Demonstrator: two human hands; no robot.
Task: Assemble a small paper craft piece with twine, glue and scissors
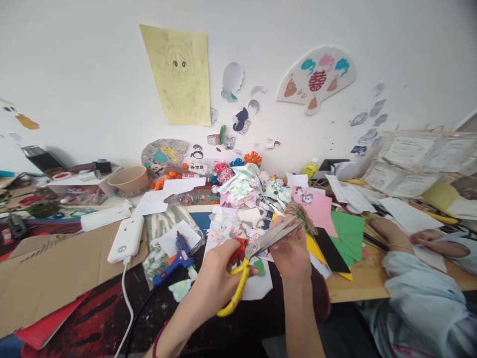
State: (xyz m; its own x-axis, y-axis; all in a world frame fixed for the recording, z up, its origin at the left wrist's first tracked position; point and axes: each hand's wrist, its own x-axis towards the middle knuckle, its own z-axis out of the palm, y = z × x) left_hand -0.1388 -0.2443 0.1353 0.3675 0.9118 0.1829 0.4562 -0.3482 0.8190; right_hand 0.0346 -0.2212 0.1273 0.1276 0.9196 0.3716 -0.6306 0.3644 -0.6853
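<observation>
Right hand, partly hidden behind scissors, holds twine bundle.

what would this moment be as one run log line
left hand: holding yellow-handled scissors | right hand: holding twine bundle | blades: toward twine bundle | glue gun: left of both hands

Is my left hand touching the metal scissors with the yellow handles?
Touching. The head view shows it: the left hand grips the yellow-handled metal scissors, with fingers against the handle and no gap between.
</observation>
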